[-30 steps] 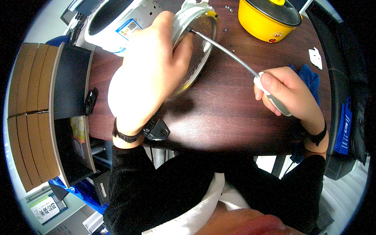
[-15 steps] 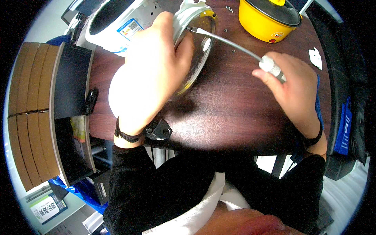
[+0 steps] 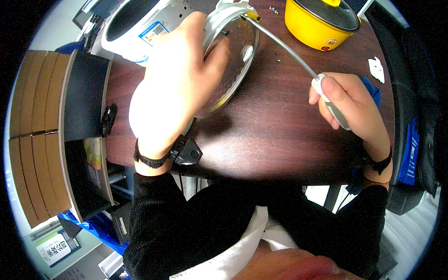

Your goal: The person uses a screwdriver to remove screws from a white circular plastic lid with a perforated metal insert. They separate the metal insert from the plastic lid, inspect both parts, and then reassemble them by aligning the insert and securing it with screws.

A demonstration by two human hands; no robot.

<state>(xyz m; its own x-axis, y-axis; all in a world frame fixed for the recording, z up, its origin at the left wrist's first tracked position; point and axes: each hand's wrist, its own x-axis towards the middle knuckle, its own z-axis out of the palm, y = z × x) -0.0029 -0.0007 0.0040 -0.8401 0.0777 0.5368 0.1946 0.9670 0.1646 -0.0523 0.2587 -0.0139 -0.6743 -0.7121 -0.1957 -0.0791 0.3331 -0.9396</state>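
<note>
The bench (image 3: 261,140) is topped by the white pot (image 3: 164,17) beyond the left hand (image 3: 186,60) and the yellow pot (image 3: 305,25) beyond the right hand (image 3: 351,103). The lid (image 3: 239,70), tilted, is pinched by the left hand; the screwdriver (image 3: 319,83) is clasped by the right, its tip placed at the lid's rim. Small screws (image 3: 273,10) are scattered beyond both hands.

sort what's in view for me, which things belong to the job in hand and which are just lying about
In the job:
white-rimmed lid, held by the left hand
screwdriver, in the right hand
small screws, probably
white appliance body, probably

Lying about, it seems:
yellow pot
blue cloth
white scrap
</note>
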